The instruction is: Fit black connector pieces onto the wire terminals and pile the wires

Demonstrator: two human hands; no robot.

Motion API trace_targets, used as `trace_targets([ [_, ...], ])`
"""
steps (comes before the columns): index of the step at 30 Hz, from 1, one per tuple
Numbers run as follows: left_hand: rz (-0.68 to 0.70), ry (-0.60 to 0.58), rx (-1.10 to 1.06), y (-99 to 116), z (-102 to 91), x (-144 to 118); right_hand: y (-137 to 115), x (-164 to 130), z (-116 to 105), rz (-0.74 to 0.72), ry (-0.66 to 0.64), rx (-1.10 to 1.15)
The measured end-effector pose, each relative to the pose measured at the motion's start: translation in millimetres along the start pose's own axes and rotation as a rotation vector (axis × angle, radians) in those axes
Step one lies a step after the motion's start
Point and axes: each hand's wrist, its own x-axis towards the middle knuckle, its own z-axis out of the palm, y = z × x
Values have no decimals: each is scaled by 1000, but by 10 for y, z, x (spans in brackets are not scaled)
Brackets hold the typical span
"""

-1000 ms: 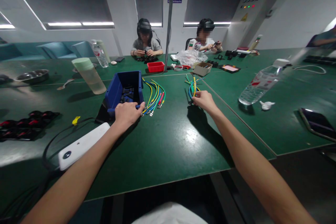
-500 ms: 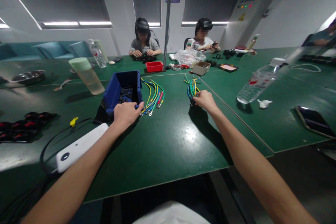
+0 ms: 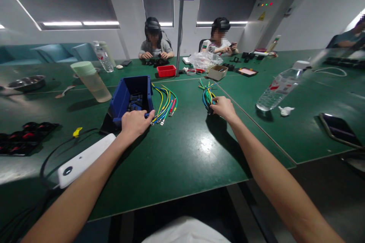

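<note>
Your left hand (image 3: 135, 121) rests on the near rim of the blue bin (image 3: 131, 97), fingers curled over the edge and gripping it. The bin sits on the green table (image 3: 182, 152), dark parts inside. Just right of it lies a fan of coloured wires (image 3: 165, 102), touching your thumb. Your right hand (image 3: 225, 107) is closed around the near end of a second wire bundle (image 3: 208, 93), which seems to lie flat on the table; the grip itself is hidden. A water bottle (image 3: 278, 89) stands well apart to the right.
</note>
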Motion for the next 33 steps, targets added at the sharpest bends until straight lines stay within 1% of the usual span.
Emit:
trace_targets([
  [3,-1,11,11,3,5,-2,1,2,-11,24,20,-28],
  [8,-1,16,26,4,-5,-10,4,3,-43,41,18,-56],
  [15,15,-30,0,-35,2,12,12,21,-79,82,16,-98],
  [26,14,16,21,-13,4,-3,68,118,-58,131,32,-161],
  [33,15,-10,13,-34,11,10,53,93,-76,153,32,-185],
])
